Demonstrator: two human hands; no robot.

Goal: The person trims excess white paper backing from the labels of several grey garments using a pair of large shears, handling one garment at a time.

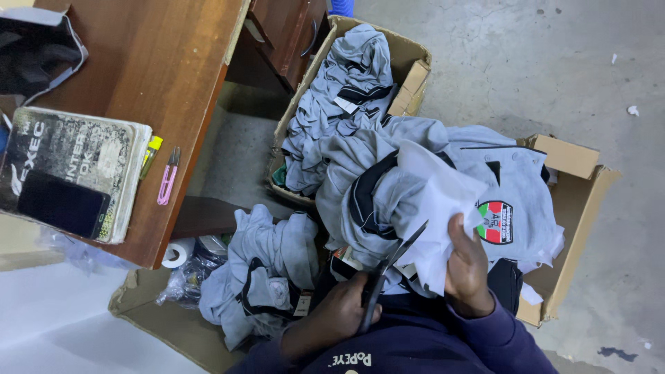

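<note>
We see our left hand (339, 312) closed around the handles of a pair of scissors (388, 273), and our right hand (467, 266) pinching a fold of the grey garment (415, 187) with its white lining turned out. The scissors' long axis runs up and away from the left hand, slanting toward the right hand, and the blade tips end right at the white fabric, just beside the right hand's fingers. So the cloth lies just ahead of the blades and above the left hand, with the right hand touching it; the right hand is plainly the nearer of the two to the fabric. The blades look nearly together, though we cannot tell exactly how far apart they stand. Beyond both hands a cardboard box (409, 66) holds more grey garments, another heap (267, 270) lies beside the left hand, and the tabletop (159, 62) is well off past the left hand.
</note>
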